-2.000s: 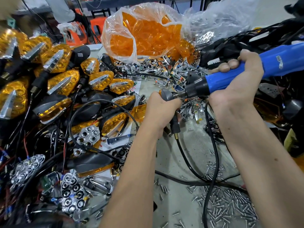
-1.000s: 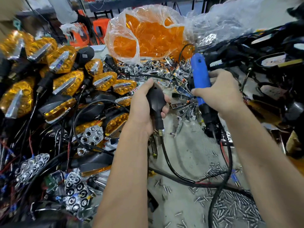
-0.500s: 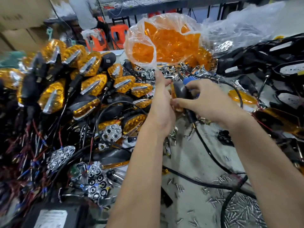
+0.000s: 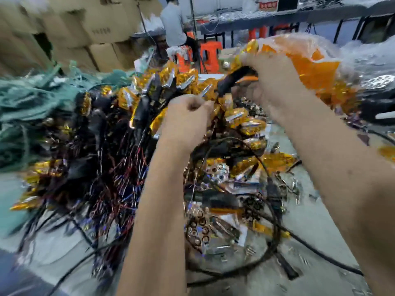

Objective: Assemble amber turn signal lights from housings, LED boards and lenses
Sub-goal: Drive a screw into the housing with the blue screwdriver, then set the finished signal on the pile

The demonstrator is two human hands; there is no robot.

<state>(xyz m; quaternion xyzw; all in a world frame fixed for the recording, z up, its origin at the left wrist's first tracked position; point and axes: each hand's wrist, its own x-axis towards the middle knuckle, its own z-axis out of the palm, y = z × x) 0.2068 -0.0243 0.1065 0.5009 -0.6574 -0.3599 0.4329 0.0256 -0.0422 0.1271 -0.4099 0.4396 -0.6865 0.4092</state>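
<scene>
The frame is motion-blurred. My right hand [image 4: 271,82] grips a turn signal light [image 4: 237,76], a black housing with an amber lens edge, raised above the pile of finished amber lights [image 4: 171,82]. Its black stem points down towards my left hand [image 4: 188,118]. That hand's fingers are curled just below the stem; blur hides whether they hold a wire. Behind my right hand lies the clear bag of amber lenses [image 4: 310,60]. Chrome LED reflector boards [image 4: 218,169] lie loose below my hands.
Red, blue and black wire tails [image 4: 111,178] spread from the pile at the left. A thick black cable [image 4: 275,210] loops over the grey table by loose screws [image 4: 292,186]. Teal netting [image 4: 25,103] lies far left, with cardboard boxes [image 4: 96,24] and a person [image 4: 173,22] behind.
The blue electric screwdriver has left my right hand, which now carries the light up and left over the finished pile. My left hand went from flat to curled. My head turned left.
</scene>
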